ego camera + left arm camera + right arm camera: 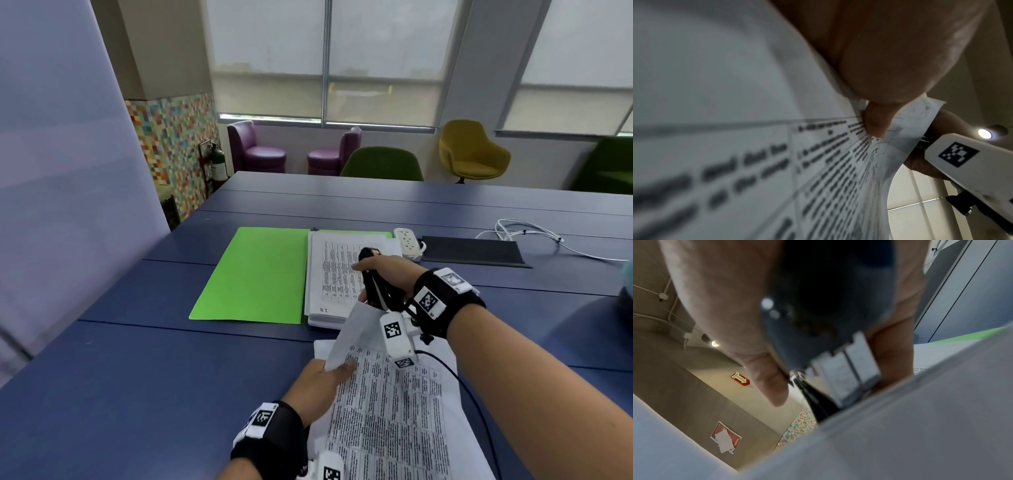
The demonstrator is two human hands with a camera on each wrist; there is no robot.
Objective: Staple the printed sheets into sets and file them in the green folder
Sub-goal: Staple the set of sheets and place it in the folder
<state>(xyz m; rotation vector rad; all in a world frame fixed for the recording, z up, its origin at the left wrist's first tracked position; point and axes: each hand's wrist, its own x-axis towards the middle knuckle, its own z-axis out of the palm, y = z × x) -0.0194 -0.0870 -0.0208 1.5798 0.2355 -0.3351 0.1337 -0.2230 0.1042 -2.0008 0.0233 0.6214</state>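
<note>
We lift the set of printed sheets (387,404) at its far corner so that the corner meets the mouth of the stapler (373,284); the rest of the set lies on the blue table (171,377) near us. Our left hand (322,380) pinches the raised edge between thumb and fingers, which keeps the pages aligned. Our right hand (387,274) is wrapped round the black stapler, thumb on top, ready to squeeze. From the right wrist view the corner sits at the stapler's metal front; we cannot tell whether it is fully seated. Beyond the hands, the green folder (253,274) lies open, and a stack of papers (329,274) rests on its right half. A power strip (407,243) lies just behind it.
</note>
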